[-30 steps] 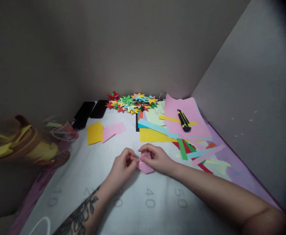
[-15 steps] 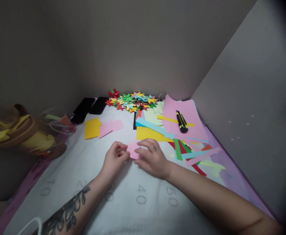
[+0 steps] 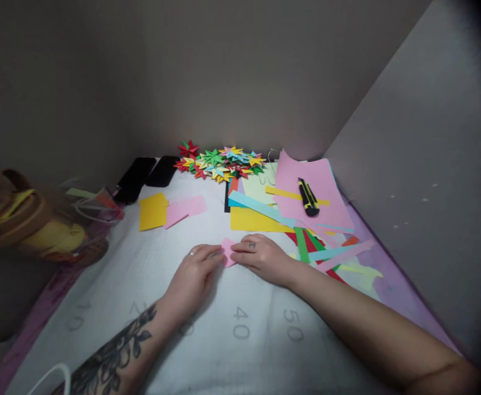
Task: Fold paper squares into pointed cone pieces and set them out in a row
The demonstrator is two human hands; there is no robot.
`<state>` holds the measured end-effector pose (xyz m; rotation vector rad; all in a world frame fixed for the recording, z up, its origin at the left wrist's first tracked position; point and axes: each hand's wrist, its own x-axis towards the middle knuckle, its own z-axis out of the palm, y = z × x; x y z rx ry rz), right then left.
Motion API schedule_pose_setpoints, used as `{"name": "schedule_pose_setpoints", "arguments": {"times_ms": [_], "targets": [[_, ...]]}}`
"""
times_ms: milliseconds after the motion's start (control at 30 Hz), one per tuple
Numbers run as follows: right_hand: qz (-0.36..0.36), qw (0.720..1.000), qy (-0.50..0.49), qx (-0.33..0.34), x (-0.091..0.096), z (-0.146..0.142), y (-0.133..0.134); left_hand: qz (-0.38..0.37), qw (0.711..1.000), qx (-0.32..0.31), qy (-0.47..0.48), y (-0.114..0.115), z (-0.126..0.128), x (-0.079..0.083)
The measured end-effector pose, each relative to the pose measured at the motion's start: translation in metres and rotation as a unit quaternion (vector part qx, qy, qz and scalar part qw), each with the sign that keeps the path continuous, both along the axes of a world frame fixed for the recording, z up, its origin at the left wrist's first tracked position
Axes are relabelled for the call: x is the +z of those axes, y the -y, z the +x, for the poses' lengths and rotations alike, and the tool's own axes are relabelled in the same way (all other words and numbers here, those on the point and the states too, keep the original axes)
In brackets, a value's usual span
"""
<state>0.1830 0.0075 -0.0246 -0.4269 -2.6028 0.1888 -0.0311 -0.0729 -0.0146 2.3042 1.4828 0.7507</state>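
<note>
A small piece of pink paper point(image 3: 228, 253) lies between my hands on the white mat. My left hand point(image 3: 197, 269) has its fingers together, their tips on the paper's left edge; a ring shows on one finger. From the other side, my right hand point(image 3: 263, 258) presses its fingertips and thumb onto the paper's right part. Both hands are closed on this sheet, and the paper under the fingertips is hidden. Farther off to the left lie pink squares point(image 3: 195, 205) and yellow squares point(image 3: 153, 213) of paper.
Folded paper stars point(image 3: 218, 163) are heaped at the back. On pink sheets point(image 3: 326, 186) at right rests a black-and-yellow utility knife point(image 3: 308, 197). Coloured paper strips point(image 3: 323, 255) spread below it. Two black phone-like objects point(image 3: 137, 173) lie back left, near a brown-and-yellow container point(image 3: 38, 225).
My left hand has turned palm down, fingers now straighter against the paper. The right hand's fingers have come together and flattened onto it. Less of the pink paper shows between them.
</note>
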Motion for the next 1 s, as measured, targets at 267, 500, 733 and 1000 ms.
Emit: {"name": "schedule_pose_setpoints", "arguments": {"times_ms": [267, 500, 733, 1000], "targets": [[-0.186, 0.980, -0.062, 0.030, -0.006, 0.004, -0.013, 0.029, 0.977, -0.122, -0.170, 0.008, -0.003, 0.003], [-0.236, 0.969, -0.048, 0.057, -0.003, 0.007, -0.019, 0.033, 0.970, -0.148, -0.189, 0.010, 0.001, 0.006], [-0.279, 0.960, -0.031, -0.004, 0.003, 0.007, -0.017, 0.037, 0.959, -0.165, -0.226, 0.017, 0.007, 0.007], [-0.244, 0.963, -0.037, -0.107, 0.006, -0.007, -0.009, 0.058, 0.966, -0.138, -0.213, 0.018, 0.013, 0.014]]}}
